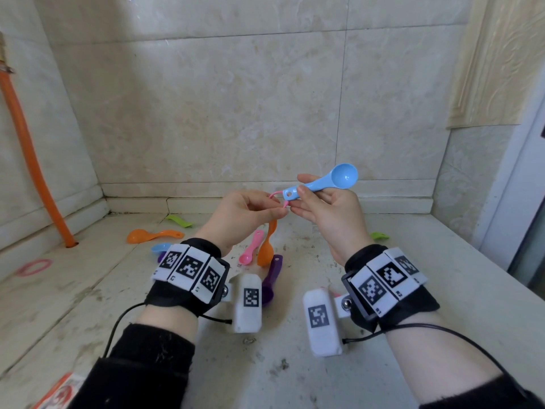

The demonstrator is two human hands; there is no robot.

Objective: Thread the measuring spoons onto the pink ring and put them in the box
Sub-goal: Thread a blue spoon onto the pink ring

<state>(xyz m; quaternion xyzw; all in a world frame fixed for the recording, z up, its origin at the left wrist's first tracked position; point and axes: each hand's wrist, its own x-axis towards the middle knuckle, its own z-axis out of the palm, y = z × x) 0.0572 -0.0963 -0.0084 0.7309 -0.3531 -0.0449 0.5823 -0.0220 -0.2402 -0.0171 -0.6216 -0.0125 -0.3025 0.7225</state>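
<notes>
My left hand [246,215] pinches a thin pink ring [277,196] in front of me. An orange spoon [267,246] hangs down from the ring below that hand. In my right hand [327,216] is a blue measuring spoon [330,181], bowl up and to the right, with its handle hole right at the ring's open end. On the stone counter below lie a pink spoon [250,250], a purple spoon [271,278], a large orange spoon [153,236], a blue spoon [160,248] partly hidden by my wrist, and two green ones [180,221] [379,236].
Tiled walls close the counter [295,364] at the back and left. An orange hose [32,160] runs down the left wall. A pink band [34,267] lies at the far left. A red and white box corner [59,391] shows at the bottom left edge.
</notes>
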